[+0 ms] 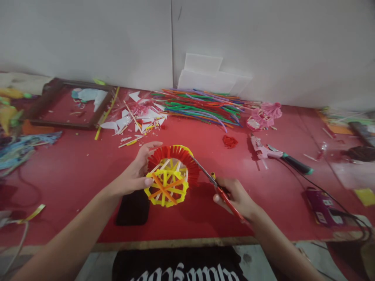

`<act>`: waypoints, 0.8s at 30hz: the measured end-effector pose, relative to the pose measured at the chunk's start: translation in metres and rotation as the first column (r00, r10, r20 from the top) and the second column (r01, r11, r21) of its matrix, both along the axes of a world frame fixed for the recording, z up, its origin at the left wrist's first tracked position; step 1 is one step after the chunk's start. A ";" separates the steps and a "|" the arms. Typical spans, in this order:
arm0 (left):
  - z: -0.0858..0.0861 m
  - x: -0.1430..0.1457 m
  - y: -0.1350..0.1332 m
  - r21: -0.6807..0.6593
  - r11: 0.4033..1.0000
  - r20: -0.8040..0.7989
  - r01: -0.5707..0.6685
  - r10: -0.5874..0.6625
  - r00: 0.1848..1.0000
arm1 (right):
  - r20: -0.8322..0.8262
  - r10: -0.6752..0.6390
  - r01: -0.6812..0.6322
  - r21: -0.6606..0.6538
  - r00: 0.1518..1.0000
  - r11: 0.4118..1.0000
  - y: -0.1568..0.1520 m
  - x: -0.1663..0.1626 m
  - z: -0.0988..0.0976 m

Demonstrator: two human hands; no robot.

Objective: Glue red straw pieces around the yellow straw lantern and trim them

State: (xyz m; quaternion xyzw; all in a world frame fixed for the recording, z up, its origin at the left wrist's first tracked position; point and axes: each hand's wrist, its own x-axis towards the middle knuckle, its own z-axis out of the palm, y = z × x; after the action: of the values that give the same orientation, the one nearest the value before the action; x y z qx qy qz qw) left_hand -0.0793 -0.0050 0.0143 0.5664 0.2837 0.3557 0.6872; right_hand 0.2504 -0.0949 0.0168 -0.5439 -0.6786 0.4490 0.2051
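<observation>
In the head view, a straw wheel (169,177) of yellow, orange and red straws was held tilted above the red bench (73,171), near the middle of its front edge. It was grasped at its left side by the left hand (135,174), the fingertips partly hidden behind the rim. Red-handled scissors (215,185) were clenched in the right hand (236,197); the blade tips met the wheel's red rim, though whether they were parted could not be made out. A black object (133,208) lay partly hidden under the left wrist. Loose straws (202,106) were heaped along the back edge, a pink glue gun (265,151) toward the right.
</observation>
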 end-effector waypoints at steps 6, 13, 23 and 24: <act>-0.002 0.001 -0.001 -0.015 1.000 0.031 0.006 -0.006 1.000 | 0.004 -0.002 0.002 -0.017 1.000 1.000 -0.001 0.002 -0.001; 0.006 0.002 -0.004 -0.062 0.998 -0.008 0.021 -0.021 1.000 | -0.003 0.004 -0.004 -0.028 1.000 1.000 0.000 0.002 0.000; 0.005 0.002 -0.002 -0.045 0.999 0.007 0.030 -0.029 1.000 | -0.002 0.008 -0.008 -0.017 1.000 1.000 0.000 0.003 0.001; 0.005 0.002 -0.002 -0.046 0.999 0.009 0.029 -0.029 1.000 | -0.001 0.008 -0.008 -0.016 1.000 1.000 0.000 0.003 0.001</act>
State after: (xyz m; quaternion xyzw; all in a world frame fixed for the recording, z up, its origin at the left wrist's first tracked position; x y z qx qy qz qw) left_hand -0.0770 -0.0075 0.0193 0.5527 0.2807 0.3415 0.7064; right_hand 0.2535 -0.0950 0.0179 -0.5428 -0.6769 0.4556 0.1992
